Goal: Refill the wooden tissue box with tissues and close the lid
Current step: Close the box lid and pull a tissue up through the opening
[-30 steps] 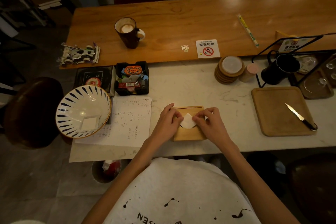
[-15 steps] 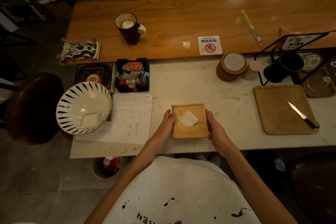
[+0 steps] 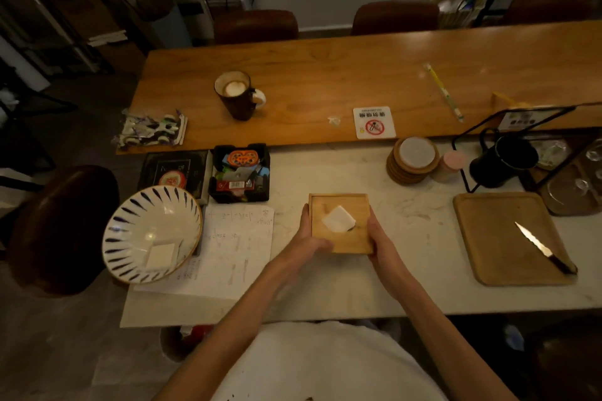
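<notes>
The square wooden tissue box (image 3: 348, 241) sits on the white marble counter, its lid flat on top. A white tissue (image 3: 338, 220) sticks out through the lid's middle slot. My left hand (image 3: 310, 238) clasps the box's left side, the thumb over its near left corner. My right hand (image 3: 378, 239) presses against the right side. Both hands hold the box between them.
A blue-striped bowl (image 3: 130, 247) with a white square in it stands left, over a written sheet (image 3: 234, 254). A black box of small items (image 3: 240, 176) lies behind. Right are a wooden tray (image 3: 488, 238) with a knife (image 3: 540, 247), coasters (image 3: 413, 161) and a black mug (image 3: 503, 161).
My fingers left the tissue on top of the lid and both hands slid down to the box's sides. The view tilted up a little.
</notes>
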### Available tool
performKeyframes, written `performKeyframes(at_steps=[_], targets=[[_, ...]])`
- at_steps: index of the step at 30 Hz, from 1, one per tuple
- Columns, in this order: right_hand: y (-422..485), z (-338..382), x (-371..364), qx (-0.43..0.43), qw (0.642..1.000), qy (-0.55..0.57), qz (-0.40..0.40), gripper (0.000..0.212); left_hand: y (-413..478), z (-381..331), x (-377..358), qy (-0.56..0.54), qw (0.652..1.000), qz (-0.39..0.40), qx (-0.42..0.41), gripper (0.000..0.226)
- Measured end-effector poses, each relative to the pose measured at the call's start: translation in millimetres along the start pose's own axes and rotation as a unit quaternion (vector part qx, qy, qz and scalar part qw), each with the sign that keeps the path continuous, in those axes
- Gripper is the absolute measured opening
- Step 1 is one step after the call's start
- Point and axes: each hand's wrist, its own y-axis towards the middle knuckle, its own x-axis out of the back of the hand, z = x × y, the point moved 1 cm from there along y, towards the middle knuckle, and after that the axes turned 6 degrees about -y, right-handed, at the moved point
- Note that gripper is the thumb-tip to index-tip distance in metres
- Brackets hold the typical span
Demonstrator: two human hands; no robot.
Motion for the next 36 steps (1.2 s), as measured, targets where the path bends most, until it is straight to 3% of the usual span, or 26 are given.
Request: performKeyframes(at_steps=[9,17,31,36], targets=[[105.8,69.6,1.4,0.042,0.998,-0.047,-0.016,0.049,77.5,-93.8,20.6,0.006,0.999,-0.038,-0.033,0.093],[140.6,60.7,1.7,0.012,0.999,-0.05,-0.01,0.047,111.8,-83.1,32.7,0.0,0.998,-0.058,0.008,0.102],[155.1,61.3,3.6,0.022,0.994,-0.105,-0.004,0.051,113.8,-89.3,36.8,0.019,0.998,-0.042,-0.035,0.083],[153.6,59.0,3.5,0.057,0.985,-0.163,0.0,0.053,108.5,-84.7,33.5,0.068,0.991,-0.092,-0.068,0.086]])
